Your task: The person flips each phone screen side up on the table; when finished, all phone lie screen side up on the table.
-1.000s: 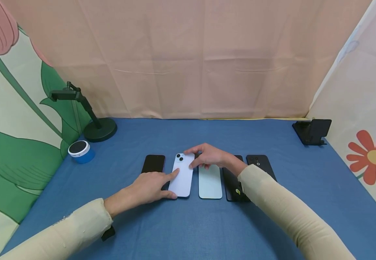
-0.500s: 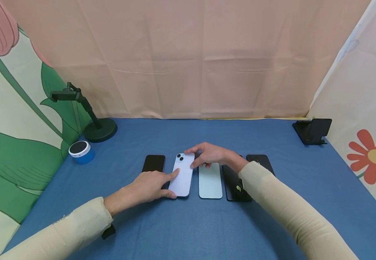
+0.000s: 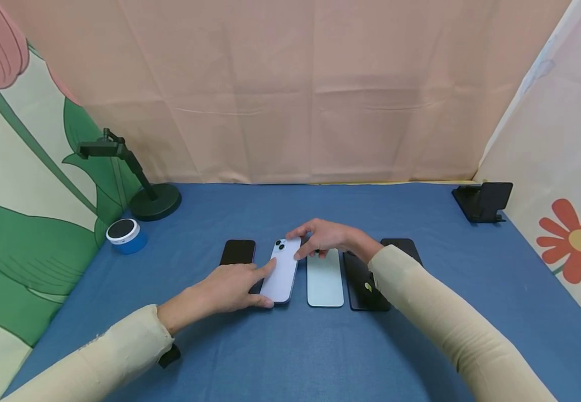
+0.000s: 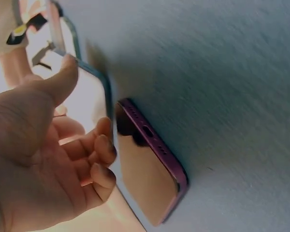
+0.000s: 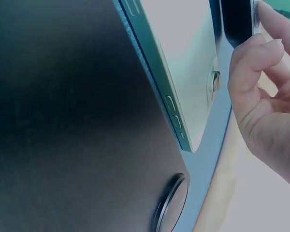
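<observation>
Both hands are on a lavender smartphone [image 3: 281, 276], its back and camera lenses facing up. My left hand [image 3: 235, 286] holds its lower left side, the thumb near the bottom corner and a finger at the left edge. My right hand [image 3: 325, 235] pinches the upper right corner between thumb and fingers. In the right wrist view, a dark face of the held phone [image 5: 236, 21] shows beside the fingers. Left of it lies a purple-edged phone [image 4: 152, 174], dark screen up, partly hidden by my left hand in the head view. A pale green phone [image 3: 325, 285] lies just right.
Two black phones, one nearer [image 3: 363, 285] and one farther right [image 3: 403, 245], lie partly under my right arm. A dark stand with a round base [image 3: 154, 202] and a blue-and-white round container [image 3: 126, 235] stand at left. A black folding stand [image 3: 486, 204] sits at back right.
Both hands keep their hold on the lavender phone. Its position shifts only very slightly, and the other phones stay where they were.
</observation>
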The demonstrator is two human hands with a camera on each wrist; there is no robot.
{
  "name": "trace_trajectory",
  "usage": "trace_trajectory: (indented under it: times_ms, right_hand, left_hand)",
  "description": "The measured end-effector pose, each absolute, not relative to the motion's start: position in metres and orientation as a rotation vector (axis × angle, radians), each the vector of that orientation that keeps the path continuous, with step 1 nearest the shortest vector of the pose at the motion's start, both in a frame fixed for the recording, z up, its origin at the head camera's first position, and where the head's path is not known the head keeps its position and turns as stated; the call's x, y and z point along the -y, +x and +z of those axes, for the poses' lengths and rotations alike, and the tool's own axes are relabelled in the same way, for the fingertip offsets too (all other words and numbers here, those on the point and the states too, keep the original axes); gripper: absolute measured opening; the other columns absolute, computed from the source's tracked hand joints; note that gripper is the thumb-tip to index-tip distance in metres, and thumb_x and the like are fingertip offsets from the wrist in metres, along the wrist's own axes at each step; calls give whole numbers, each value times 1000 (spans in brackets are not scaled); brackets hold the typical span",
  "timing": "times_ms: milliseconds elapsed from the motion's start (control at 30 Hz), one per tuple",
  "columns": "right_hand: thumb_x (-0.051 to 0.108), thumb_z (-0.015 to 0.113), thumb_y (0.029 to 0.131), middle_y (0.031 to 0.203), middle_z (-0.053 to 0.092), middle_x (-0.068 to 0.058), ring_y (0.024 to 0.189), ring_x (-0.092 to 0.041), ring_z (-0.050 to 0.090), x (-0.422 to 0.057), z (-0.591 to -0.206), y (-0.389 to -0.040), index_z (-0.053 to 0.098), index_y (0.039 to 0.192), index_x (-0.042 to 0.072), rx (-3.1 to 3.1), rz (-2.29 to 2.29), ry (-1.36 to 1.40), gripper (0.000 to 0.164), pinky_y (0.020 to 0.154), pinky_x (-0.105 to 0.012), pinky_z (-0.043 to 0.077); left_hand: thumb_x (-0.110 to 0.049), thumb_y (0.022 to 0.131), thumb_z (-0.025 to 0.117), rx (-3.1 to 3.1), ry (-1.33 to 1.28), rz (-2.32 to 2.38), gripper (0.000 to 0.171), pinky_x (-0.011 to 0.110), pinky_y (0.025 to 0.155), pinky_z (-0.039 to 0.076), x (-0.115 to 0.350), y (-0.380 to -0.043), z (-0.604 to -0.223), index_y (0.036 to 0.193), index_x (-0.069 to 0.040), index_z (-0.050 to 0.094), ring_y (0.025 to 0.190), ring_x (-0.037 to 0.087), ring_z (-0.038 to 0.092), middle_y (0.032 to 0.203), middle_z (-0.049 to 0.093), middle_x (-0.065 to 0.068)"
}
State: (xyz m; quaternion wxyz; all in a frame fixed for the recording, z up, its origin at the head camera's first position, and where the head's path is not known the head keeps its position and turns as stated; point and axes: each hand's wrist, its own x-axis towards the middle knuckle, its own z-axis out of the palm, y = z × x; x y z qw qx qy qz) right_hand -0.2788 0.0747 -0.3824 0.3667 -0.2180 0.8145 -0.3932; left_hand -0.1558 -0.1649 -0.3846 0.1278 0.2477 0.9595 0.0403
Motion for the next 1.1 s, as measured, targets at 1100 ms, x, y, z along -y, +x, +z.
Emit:
trace_trajectory:
  times_ms: [1100]
  right_hand:
    - [26, 80, 86, 70, 50, -4, 55, -14, 42, -63, -369, -286, 59, 140, 11, -2098, -953, -618, 59, 53, -29, 41]
  left_hand:
    - [-47, 93, 69, -2772, 950, 541, 75, 20, 51, 36, 156, -146, -385, 155, -16, 41, 52, 1, 43, 63, 50, -11]
